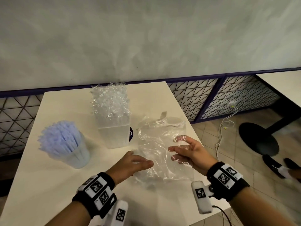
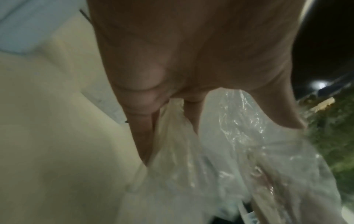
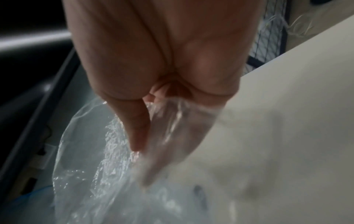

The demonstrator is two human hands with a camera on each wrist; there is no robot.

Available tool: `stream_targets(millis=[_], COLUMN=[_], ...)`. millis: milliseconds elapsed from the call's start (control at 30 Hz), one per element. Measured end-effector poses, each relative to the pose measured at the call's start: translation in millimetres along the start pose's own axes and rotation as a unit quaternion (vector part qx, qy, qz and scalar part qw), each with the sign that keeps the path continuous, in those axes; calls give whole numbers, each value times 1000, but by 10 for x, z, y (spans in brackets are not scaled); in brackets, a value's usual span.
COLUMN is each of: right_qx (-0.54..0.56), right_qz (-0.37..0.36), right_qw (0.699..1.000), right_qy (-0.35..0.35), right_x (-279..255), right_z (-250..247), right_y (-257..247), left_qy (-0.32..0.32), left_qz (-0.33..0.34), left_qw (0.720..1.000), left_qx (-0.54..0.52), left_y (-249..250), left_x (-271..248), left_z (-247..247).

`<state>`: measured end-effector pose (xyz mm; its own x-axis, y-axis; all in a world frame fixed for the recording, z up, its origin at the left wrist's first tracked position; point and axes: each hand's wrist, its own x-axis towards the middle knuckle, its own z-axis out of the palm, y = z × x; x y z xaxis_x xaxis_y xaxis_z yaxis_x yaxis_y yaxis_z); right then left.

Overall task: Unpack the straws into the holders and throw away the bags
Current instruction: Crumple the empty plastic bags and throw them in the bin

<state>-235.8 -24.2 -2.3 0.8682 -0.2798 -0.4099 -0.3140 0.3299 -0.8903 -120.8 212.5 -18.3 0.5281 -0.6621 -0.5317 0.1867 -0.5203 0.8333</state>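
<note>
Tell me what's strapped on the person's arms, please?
Both hands are bare, with no sleeves in sight. The left hand and the right hand each have a wide black wristband carrying white tiles printed with black square code patterns. A white block-shaped camera unit with its own code tile hangs from each band; a thin black cable runs from the right one.
</note>
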Motion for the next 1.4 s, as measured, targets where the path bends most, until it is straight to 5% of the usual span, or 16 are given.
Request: stream_targets(millis=[100,200,433,833,1067,1233,1400], right_qx=[2,3,20,4,15,-33,-134], right_qz=[-21,-37,-73,-53,-83,-142,-211], right_qw=[1000,999,997,995,990,981,948], right_qy=[-8,4,15,-86,-111,-129,-199], right_x=[-31,-14,45,52,73,20,93], right_z=[99,179,230,382,406,447,452], right_y=[-88,-114,-268,-507,-621,-707,-712], left_qy=[-57,-80,-1,-2,71,-9,-93], left_qz=[20,70,110,137,139,90,44], left_qw=[996,994,993,989,986,975,984], left_qx=[-64,-17,-44,-52,-67,-203,-146], left_y=[14,87,35,381,306,393,458], left_x=[11,-71,-195,-363,-306,-409,-409], left_z=[-12,20,-143,-532,-556,-555,-513])
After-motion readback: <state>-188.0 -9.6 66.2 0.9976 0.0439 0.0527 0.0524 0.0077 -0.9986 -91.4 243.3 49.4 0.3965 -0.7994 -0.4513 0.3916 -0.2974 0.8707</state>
